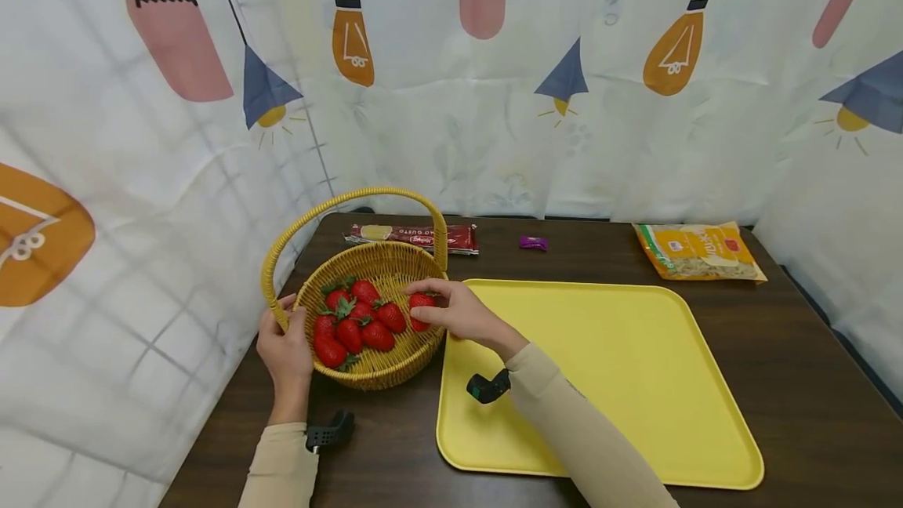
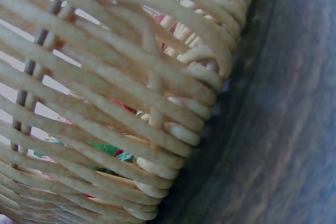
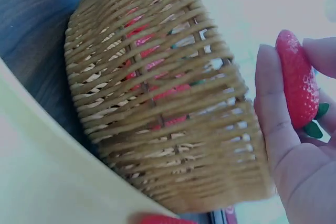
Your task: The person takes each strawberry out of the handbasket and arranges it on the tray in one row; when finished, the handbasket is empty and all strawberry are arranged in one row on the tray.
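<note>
A round yellow wicker basket (image 1: 395, 371) with a tall hoop handle (image 1: 353, 196) holds several red strawberries (image 1: 349, 333) with green leaves, gathered on its left side. My left hand (image 1: 284, 347) grips the basket's left rim by the foot of the handle. Over the right side of the basket, my right hand (image 1: 458, 308) pinches one strawberry (image 3: 298, 80) between thumb and fingers, as the right wrist view shows. The left wrist view is filled by the basket's woven wall (image 2: 105, 93), with bits of red and green showing through the gaps.
A yellow tray (image 1: 600, 382) lies right of the basket, close to its side. Behind are a dark red snack packet (image 1: 462, 239), a small purple wrapped piece (image 1: 533, 243) and a yellow-orange food bag (image 1: 698, 252). A red shape (image 3: 165, 219) shows at the right wrist view's bottom edge.
</note>
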